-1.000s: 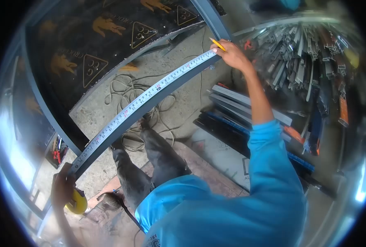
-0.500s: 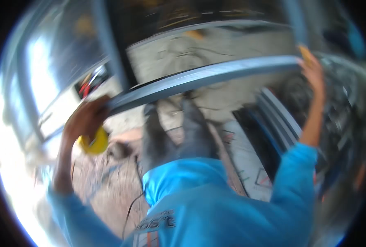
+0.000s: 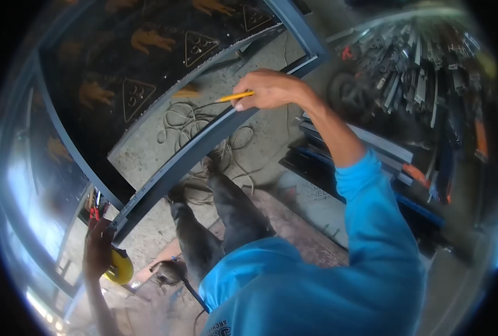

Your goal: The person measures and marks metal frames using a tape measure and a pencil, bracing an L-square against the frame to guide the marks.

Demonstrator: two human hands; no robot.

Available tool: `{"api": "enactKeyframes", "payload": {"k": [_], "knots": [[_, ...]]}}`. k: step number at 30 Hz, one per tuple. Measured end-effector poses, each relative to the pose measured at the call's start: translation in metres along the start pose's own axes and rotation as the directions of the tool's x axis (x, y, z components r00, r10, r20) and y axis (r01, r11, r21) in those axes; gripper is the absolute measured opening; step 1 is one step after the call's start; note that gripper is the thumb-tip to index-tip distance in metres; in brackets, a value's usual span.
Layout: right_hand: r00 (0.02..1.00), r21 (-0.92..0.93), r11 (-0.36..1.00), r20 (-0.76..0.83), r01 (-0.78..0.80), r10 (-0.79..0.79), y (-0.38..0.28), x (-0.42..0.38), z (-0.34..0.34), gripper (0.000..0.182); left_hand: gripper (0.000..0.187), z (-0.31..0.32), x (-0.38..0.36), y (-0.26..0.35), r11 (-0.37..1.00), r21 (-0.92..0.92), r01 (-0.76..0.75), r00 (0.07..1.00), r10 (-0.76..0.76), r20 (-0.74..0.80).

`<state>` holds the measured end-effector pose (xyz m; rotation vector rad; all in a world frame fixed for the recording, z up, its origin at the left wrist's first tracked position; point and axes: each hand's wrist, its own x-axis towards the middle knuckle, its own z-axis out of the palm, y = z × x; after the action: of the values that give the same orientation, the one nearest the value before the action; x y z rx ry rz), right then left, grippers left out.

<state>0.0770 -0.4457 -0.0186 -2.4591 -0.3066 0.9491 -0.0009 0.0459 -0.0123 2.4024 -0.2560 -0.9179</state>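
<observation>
Largest item: a dark metal frame, reaching to 10 o'clock. Its near bar runs from 8 o'clock to 1 o'clock. The left hand, at 8 o'clock, has its fingers closed around a yellow tape measure at the bar's near end. The right hand, at 12 o'clock, lies over the bar, its fingers pinching a yellow pencil; firm contact with the bar cannot be confirmed. Blade markings show along the near part; the blade's far end cannot be made out. Recommended: blade flat and parallel to the edge, case steady, reading taken squarely from above, pencil sharp.
</observation>
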Motion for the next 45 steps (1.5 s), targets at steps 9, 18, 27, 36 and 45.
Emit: {"api": "enactKeyframes", "payload": {"k": [9,18,27,36,45], "knots": [[0.98,-0.092,0.995,-0.196,0.029,-0.046,-0.013,-0.003,0.003,0.033,0.01,-0.011,-0.004,0.019,0.99,0.053,0.128,0.982,-0.134,0.133],[0.952,-0.08,0.996,-0.303,0.029,-0.052,0.003,-0.006,0.026,0.032,0.023,-0.003,0.016,0.029,0.947,0.051,0.316,0.938,-0.32,0.133],[0.946,-0.089,0.996,-0.324,-0.019,-0.011,-0.001,-0.013,0.022,0.028,0.023,0.002,0.018,-0.003,0.971,0.009,0.238,0.961,-0.237,0.144],[0.92,-0.079,0.997,-0.388,0.017,-0.047,-0.001,-0.018,0.023,0.025,0.021,-0.007,0.02,0.003,0.958,-0.076,0.278,0.94,-0.254,0.228],[0.65,0.538,0.792,-0.717,0.288,0.25,-0.042,-0.052,0.046,0.034,0.03,-0.012,0.02,0.033,0.985,0.113,0.128,0.962,-0.152,0.229]]}}
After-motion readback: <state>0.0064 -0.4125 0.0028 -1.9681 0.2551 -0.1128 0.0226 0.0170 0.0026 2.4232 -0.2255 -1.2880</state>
